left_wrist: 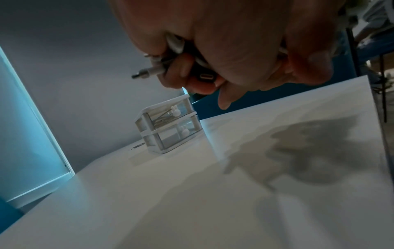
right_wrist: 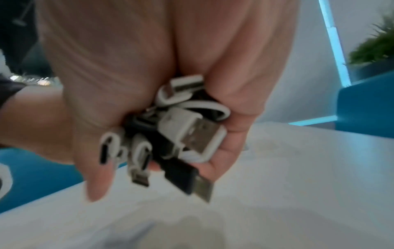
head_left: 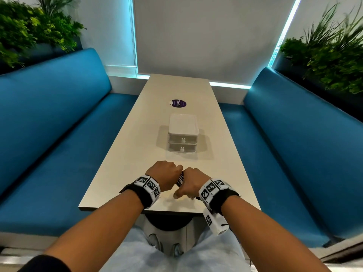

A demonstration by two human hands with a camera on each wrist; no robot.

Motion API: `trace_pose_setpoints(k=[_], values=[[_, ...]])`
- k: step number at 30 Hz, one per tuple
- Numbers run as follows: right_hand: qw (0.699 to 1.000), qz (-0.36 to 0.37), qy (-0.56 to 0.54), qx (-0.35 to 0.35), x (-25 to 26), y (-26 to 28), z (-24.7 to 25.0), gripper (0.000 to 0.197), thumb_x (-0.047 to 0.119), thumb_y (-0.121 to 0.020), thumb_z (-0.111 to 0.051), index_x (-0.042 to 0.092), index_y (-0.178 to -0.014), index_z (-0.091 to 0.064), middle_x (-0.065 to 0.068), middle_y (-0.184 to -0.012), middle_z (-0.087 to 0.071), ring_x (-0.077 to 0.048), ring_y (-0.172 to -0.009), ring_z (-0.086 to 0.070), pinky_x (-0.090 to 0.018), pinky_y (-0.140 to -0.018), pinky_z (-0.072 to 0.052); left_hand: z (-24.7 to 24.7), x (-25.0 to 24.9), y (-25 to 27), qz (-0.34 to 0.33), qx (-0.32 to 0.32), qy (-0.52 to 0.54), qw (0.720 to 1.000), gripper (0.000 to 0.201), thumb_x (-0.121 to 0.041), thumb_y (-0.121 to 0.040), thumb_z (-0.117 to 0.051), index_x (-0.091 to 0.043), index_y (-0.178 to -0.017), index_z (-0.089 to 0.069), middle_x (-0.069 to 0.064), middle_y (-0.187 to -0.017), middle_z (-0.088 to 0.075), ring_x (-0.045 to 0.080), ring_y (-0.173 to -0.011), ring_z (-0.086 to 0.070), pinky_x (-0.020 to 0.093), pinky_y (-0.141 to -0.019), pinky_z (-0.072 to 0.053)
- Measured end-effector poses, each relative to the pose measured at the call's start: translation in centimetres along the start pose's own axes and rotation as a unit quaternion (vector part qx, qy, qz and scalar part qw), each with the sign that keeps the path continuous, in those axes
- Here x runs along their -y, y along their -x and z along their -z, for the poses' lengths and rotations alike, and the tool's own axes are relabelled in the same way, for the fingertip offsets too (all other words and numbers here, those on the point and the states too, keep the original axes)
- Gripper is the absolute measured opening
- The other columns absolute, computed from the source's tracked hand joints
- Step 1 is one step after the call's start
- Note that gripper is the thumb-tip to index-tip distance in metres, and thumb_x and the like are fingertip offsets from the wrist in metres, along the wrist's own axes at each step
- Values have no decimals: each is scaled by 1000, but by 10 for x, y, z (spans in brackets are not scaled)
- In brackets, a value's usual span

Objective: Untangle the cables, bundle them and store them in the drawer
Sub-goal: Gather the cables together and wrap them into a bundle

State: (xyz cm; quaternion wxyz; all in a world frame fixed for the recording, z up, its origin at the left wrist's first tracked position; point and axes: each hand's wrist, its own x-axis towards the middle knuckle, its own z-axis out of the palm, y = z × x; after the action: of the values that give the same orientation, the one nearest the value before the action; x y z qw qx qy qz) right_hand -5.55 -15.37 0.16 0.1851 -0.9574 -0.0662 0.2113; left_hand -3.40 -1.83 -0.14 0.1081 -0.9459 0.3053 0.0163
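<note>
Both hands meet over the near end of the white table (head_left: 125, 173), fists side by side. My left hand (head_left: 167, 173) and right hand (head_left: 191, 183) both grip one bundle of black and white cables (head_left: 180, 179); only a striped bit shows between them. In the right wrist view the cable bundle (right_wrist: 181, 128) fills the fist, with white and black USB plugs sticking out below. In the left wrist view the curled fingers (left_wrist: 234, 50) hold cable ends (left_wrist: 149, 70). The small two-drawer box (head_left: 183, 134), both drawers closed, stands farther along the table; the drawer box (left_wrist: 168, 128) has clear fronts.
A round purple sticker (head_left: 178, 103) lies on the table beyond the box. Blue benches (head_left: 59, 134) run along both sides, with plants (head_left: 334, 55) behind them. The table's near edge (head_left: 157, 210) is just under my wrists.
</note>
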Motion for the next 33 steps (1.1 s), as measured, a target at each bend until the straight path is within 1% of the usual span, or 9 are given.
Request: trace_pose_setpoints(k=[3, 6, 9, 13, 17, 21, 25, 29, 33], values=[[996, 2, 66, -62, 0, 0, -4, 13, 18, -73, -66, 10, -82, -62, -6, -72, -66, -24, -63, -67, -31, -59, -58, -2, -2, 0, 15, 18, 32, 999, 19, -9, -86, -56, -14, -104, -56, 9, -96, -63, 30, -84, -62, 33, -63, -40], [983, 22, 133, -123, -5, 1, -11, 11, 22, -79, -59, 16, -88, -58, -4, -79, -53, -26, -67, -56, -32, -62, -49, -4, -4, -1, 33, 25, 81, 996, 9, -9, -84, -57, -15, -90, -60, 9, -90, -62, 28, -76, -59, 33, -62, -42], [973, 42, 169, -153, -8, 0, -10, 16, 30, -83, -60, 17, -92, -60, -5, -80, -54, -26, -67, -54, -33, -62, -47, -3, -3, -5, 59, 27, 132, 989, 11, -20, -84, -63, -16, -76, -57, 5, -78, -57, 23, -63, -54, 32, -58, -44], [961, 64, 199, -180, -9, -3, -6, 14, 30, -84, -60, 18, -91, -60, -1, -72, -50, -26, -64, -52, -31, -58, -42, 4, -4, -7, 72, 19, 150, 986, 19, -26, -81, -65, -17, -70, -53, 2, -72, -55, 22, -60, -56, 30, -55, -43], [951, 76, 232, -187, -6, -5, 0, 10, 24, -85, -53, 16, -86, -60, -1, -69, -48, -27, -60, -51, -30, -56, -40, 6, -7, -8, 91, 20, 139, 986, 13, -9, -79, -57, -18, -72, -51, 0, -70, -48, 25, -64, -54, 32, -59, -45], [947, 87, 257, -173, -8, -6, 1, 11, 24, -85, -52, 17, -88, -61, -1, -69, -48, -26, -59, -49, -30, -56, -39, 4, -13, -8, 100, 28, 160, 982, 9, -9, -79, -56, -17, -75, -55, 1, -72, -52, 27, -68, -59, 32, -62, -49], [943, 87, 277, -164, -10, -8, 3, 11, 24, -85, -52, 17, -87, -60, 0, -66, -46, -27, -58, -49, -30, -55, -38, 1, -15, -11, 106, 28, 190, 976, 14, -9, -78, -56, -18, -68, -51, 1, -67, -51, 26, -65, -59, 30, -58, -47], [940, 90, 290, -158, -10, -9, 4, 10, 22, -84, -53, 17, -90, -58, -5, -78, -61, -31, -65, -57, -30, -57, -37, -6, -17, -13, 118, 36, 212, 969, 14, -9, -78, -55, -17, -67, -52, 1, -66, -53, 23, -61, -57, 28, -55, -44], [943, 86, 286, -149, -12, -9, -1, 10, 21, -83, -53, 17, -90, -58, -6, -82, -65, -31, -68, -62, -31, -57, -39, -10, -17, -16, 120, 55, 240, 962, 9, -9, -79, -56, -14, -71, -56, 4, -69, -57, 25, -64, -60, 29, -57, -49]])
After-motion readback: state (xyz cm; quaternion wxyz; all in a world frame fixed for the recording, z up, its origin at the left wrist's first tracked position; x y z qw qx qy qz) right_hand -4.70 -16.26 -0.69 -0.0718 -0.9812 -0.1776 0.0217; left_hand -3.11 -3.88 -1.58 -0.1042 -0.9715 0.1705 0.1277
